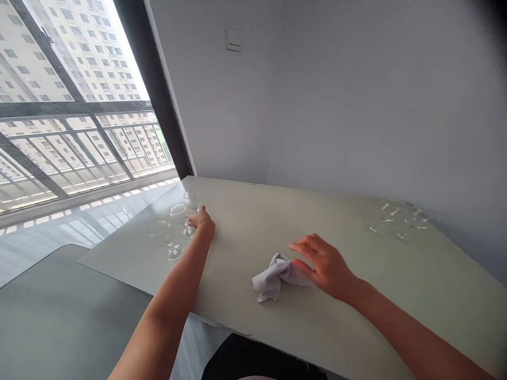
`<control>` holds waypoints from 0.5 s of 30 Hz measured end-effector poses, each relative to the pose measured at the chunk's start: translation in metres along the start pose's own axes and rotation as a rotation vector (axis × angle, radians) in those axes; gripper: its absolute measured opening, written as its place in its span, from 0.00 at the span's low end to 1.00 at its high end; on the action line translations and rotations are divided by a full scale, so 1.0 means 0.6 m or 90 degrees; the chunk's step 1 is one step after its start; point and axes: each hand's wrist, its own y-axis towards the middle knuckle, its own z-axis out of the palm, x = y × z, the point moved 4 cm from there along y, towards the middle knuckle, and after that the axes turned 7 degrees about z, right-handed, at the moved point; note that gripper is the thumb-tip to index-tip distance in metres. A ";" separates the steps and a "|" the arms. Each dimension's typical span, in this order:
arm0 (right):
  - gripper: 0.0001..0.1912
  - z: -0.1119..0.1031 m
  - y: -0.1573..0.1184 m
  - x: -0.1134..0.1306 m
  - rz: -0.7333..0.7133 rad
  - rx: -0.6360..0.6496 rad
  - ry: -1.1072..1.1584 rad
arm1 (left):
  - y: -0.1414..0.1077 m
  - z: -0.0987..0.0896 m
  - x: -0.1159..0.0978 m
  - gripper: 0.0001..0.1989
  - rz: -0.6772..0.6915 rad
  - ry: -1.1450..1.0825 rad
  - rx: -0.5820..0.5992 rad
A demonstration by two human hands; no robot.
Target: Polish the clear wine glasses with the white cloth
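Note:
Three clear stemmed glasses stand in a row on the left part of the table: a near glass (169, 244), a middle glass (181, 215) and a far glass (192, 199). My left hand (202, 220) is at the middle glass, its fingers closed around the stem. A crumpled pale cloth (271, 279) lies on the table near its front edge. Just above and right of the cloth is my right hand (321, 264), fingers apart and slightly blurred, with nothing in it.
More clear glassware (402, 219) sits at the table's back right, by the grey wall. The table (253, 216) meets the wall behind. A grey surface (71, 306) adjoins at the lower left, below a large window.

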 end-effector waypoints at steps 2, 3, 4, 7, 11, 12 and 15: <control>0.22 0.025 0.009 0.058 -0.075 0.106 0.027 | 0.008 0.002 0.004 0.35 -0.055 0.037 -0.048; 0.26 0.040 0.011 0.078 -0.098 0.145 0.031 | 0.010 0.003 0.005 0.35 -0.073 0.050 -0.065; 0.28 0.056 0.012 0.091 -0.109 0.177 0.029 | 0.012 0.005 0.004 0.35 -0.077 0.059 -0.072; 0.15 0.100 0.016 0.092 -0.075 0.246 0.025 | 0.013 0.012 -0.002 0.27 -0.042 0.075 -0.058; 0.09 0.107 0.034 0.028 0.163 0.226 0.223 | -0.004 0.027 -0.017 0.15 0.058 0.099 0.053; 0.10 0.102 0.038 0.005 0.252 0.194 0.320 | -0.016 0.033 -0.022 0.12 0.091 0.106 0.096; 0.11 0.094 0.040 -0.064 0.517 0.060 0.655 | -0.081 0.059 -0.037 0.09 0.209 0.122 0.245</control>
